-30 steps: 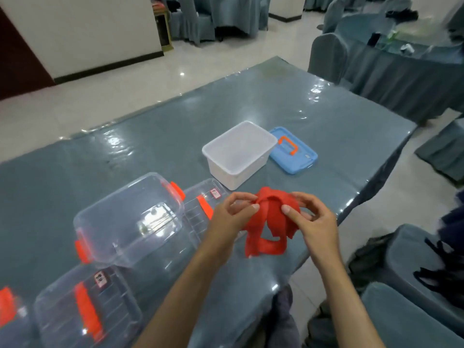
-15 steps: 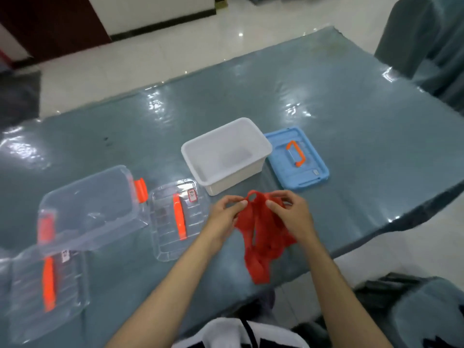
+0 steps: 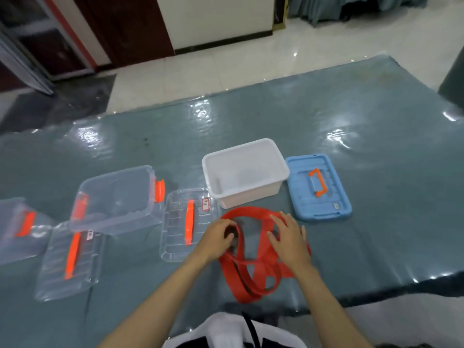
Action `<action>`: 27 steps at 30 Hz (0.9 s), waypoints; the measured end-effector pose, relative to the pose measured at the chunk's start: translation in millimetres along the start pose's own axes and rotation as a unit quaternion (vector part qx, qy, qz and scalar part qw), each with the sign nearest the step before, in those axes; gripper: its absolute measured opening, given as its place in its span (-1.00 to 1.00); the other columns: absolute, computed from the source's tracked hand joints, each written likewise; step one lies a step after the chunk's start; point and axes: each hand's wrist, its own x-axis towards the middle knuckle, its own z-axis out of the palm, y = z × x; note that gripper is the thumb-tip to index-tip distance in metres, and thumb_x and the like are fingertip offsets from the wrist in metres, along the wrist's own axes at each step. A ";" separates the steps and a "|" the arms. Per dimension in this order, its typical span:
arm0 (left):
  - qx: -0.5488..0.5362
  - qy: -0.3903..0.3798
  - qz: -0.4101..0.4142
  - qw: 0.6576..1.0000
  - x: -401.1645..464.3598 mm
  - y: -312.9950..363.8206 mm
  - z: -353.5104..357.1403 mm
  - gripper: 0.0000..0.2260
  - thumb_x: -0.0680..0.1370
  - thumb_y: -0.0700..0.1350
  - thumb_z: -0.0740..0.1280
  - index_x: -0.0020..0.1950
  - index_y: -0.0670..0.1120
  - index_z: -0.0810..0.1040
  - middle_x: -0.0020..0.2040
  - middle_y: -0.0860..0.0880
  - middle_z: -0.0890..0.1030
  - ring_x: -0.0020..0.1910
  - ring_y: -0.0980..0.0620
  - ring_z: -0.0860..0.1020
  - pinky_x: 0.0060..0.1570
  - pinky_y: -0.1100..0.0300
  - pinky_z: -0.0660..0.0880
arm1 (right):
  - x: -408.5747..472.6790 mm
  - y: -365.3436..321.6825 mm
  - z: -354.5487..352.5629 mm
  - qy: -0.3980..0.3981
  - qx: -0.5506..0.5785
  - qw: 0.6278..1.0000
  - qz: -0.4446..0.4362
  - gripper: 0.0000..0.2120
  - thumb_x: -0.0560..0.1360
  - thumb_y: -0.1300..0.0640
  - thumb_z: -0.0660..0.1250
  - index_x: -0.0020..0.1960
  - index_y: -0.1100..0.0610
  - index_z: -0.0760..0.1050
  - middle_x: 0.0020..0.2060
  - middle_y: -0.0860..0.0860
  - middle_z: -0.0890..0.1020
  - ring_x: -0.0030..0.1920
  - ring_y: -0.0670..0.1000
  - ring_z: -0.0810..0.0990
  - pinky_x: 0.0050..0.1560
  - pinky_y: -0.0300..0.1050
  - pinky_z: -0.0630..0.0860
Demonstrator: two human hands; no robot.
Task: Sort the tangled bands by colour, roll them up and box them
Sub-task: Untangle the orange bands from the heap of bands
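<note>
A single head-worn view looks forward and steeply down from the person's own seat at the near edge of the table (image 3: pixel 351 136). It sits close above both forearms, which enter from the bottom edge. The wide lens bends the table's far edge and takes in the tiled floor (image 3: pixel 226 61) and wall beyond. No second view shares the scene.

A red band (image 3: pixel 247 268) lies looped on the desk (image 3: pixel 376 222). The left hand (image 3: pixel 217 238) grips its left side with curled fingers (image 3: pixel 229 234); the right hand (image 3: pixel 288 238) presses flat on it. A white box (image 3: pixel 244 172) stands just behind.
</note>
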 end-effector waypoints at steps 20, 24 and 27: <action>0.208 0.147 -0.081 0.964 -175.7 -154.4 -94.4 -0.76 0.63 -0.11 0.30 0.27 0.01 0.62 0.23 -0.02 0.63 0.29 -0.11 0.56 0.18 0.02 0.43 | -87.1 -209.9 98.1 -0.069 -0.046 0.961 -0.264 -0.79 0.59 0.16 0.34 0.18 0.12 0.67 0.07 0.08 0.73 0.10 0.19 0.68 0.15 0.11 0.54; 0.212 0.152 -0.101 0.960 -239.7 -235.4 -125.3 -0.75 0.63 -0.13 0.30 0.27 -0.04 0.64 0.23 -0.08 0.64 0.29 -0.17 0.56 0.24 -0.03 0.42 | -126.6 -291.0 156.9 -0.058 -0.086 0.954 -0.280 -0.86 0.51 0.19 0.45 0.05 0.11 0.72 -0.06 0.06 0.74 -0.04 0.19 0.72 0.00 0.09 0.61; 0.202 0.176 -0.122 0.956 -299.4 -300.9 -152.9 -0.86 0.50 -0.23 0.46 0.06 -0.13 0.70 0.04 -0.16 0.69 0.07 -0.23 0.65 0.06 -0.08 0.57 | -154.0 -356.9 205.1 -0.067 -0.119 0.946 -0.293 -0.84 0.53 0.16 0.41 0.08 0.09 0.71 0.00 0.06 0.74 0.04 0.19 0.70 0.08 0.09 0.59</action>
